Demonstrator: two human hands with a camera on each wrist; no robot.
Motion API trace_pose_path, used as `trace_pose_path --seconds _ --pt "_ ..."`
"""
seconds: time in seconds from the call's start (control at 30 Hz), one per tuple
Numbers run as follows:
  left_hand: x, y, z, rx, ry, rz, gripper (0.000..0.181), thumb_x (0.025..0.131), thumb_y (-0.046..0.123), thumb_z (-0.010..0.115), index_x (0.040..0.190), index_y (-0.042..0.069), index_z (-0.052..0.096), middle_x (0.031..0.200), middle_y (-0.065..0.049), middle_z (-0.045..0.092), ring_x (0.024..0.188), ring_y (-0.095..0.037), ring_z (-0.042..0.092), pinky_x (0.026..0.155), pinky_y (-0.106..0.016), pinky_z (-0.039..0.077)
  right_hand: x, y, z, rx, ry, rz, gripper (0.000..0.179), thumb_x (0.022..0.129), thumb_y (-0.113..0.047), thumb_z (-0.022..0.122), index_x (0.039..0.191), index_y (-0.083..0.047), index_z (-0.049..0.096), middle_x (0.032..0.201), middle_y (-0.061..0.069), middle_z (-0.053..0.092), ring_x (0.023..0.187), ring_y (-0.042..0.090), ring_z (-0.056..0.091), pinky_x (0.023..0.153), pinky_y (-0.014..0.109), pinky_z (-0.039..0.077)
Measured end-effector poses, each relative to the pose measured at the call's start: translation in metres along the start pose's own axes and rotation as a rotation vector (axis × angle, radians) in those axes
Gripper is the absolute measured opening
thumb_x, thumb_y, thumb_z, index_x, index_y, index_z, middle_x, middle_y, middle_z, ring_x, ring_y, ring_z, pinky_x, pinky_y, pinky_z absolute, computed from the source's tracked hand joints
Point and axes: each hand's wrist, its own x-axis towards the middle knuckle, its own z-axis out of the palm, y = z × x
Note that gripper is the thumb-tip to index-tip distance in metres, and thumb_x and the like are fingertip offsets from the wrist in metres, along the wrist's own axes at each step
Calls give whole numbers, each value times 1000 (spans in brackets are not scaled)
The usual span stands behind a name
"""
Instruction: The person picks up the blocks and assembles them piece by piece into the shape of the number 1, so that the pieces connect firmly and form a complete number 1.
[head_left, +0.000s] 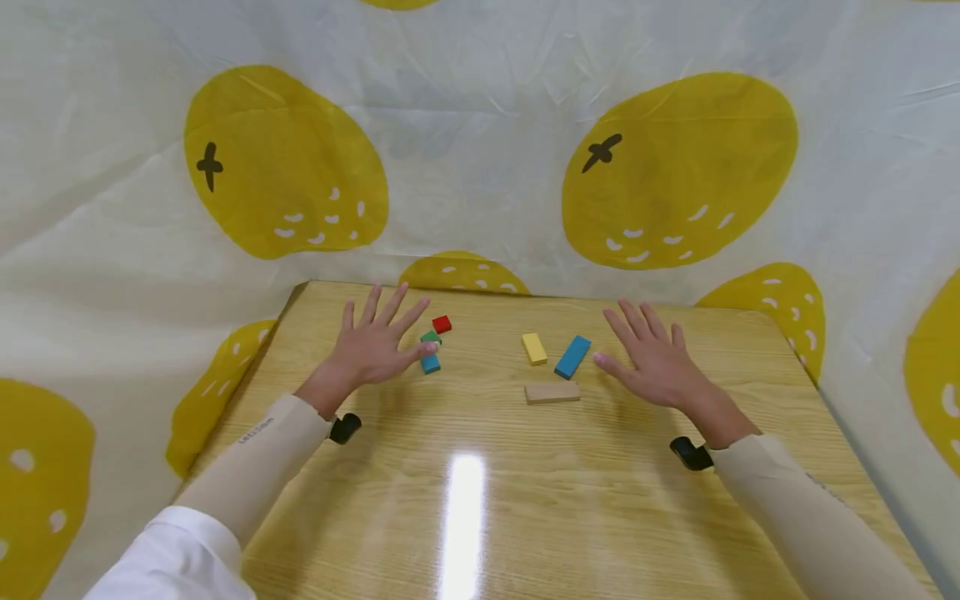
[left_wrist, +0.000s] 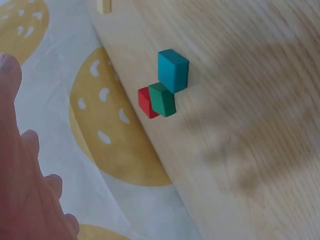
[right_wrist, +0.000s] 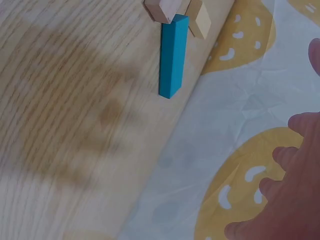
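My left hand (head_left: 372, 348) hovers with fingers spread above the table's left side, holding nothing; its thumb overlaps part of the green block (head_left: 430, 337) in the head view. Beside that block lie a red block (head_left: 442, 324) and a short blue block (head_left: 430, 364). The left wrist view shows the green block (left_wrist: 162, 100) in front of the red one (left_wrist: 146, 102). On the right, my right hand (head_left: 657, 362) is likewise spread in the air and holds nothing. Nearest its thumb is a long blue block (head_left: 573, 357), then a yellow block (head_left: 534, 349) and a plain wooden block (head_left: 552, 392).
The wooden table (head_left: 420, 450) carries a bright light reflection near its front. Behind it and at its sides hangs a white cloth (head_left: 472, 167) printed with large yellow shapes. A dark wrist device (head_left: 346, 428) sits on the left wrist, another (head_left: 691, 454) on the right.
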Motion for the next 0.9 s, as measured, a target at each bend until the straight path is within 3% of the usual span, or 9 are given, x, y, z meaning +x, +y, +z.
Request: trace_pose_path --seconds 0.3,0.57,0.9 --pt "1 4 9 17 -7 0 81 101 73 40 167 41 7 178 -1 -6 163 -42 -11 124 -73 -6 1 4 10 10 8 -9 83 107 -57 47 169 -16 10 177 15 -2 161 49 -4 113 85 -2" --pt "2 6 30 -28 31 41 80 102 70 44 168 37 13 178 -6 1 163 -44 -7 126 -70 -2 1 7 20 25 10 -12 82 107 -56 48 169 -17 10 177 16 0 161 49 -2 114 84 -1" --pt "3 17 54 -42 -4 88 80 101 72 41 167 38 11 178 -3 -4 163 -42 -8 128 -67 3 1 8 30 48 -8 -12 83 107 -56 47 169 -19 8 177 15 -1 161 49 -1 114 84 0"
